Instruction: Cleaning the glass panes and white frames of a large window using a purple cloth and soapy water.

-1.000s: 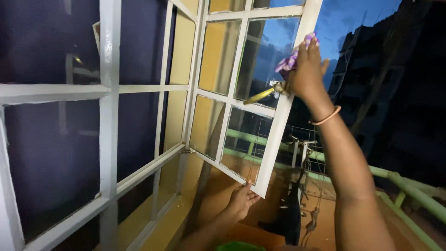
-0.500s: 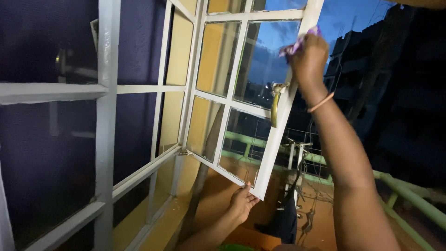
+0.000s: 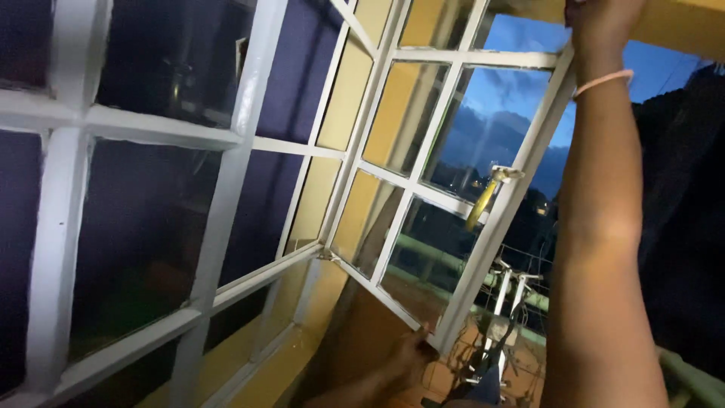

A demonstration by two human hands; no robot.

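You are working on the open window sash (image 3: 516, 198), the white-framed leaf that swings outward from the fixed window grid (image 3: 249, 98). It hangs out over the balcony, and its free edge slants from top right to bottom centre.

Your right hand (image 3: 600, 19) is stretched up to the top outer corner of the sash. The picture's upper edge cuts it off, so I cannot tell whether its grip is closed on the frame, flat against it, or holding something. Only the wrist with its pink band (image 3: 604, 79) shows clearly, just below that corner.

Your left hand (image 3: 411, 355) is at the bottom outer corner of the sash and touches the frame there. The light is too dim to tell whether the fingers wrap around the corner or only prop it from beneath.

The brass handle (image 3: 483, 200) hangs down on the free edge, about midway between your two hands. Neither hand touches it.

The step in hand looks like work on the sash's top corner, with the lower hand steadying the leaf. Any next move along the frame calls for keeping that lower corner braced so the sash does not swing on its hinges. It also calls for minding the handle when the upper hand comes down the free edge.

Below the sash stand a metal rack (image 3: 504, 291) and a green railing (image 3: 683, 370).
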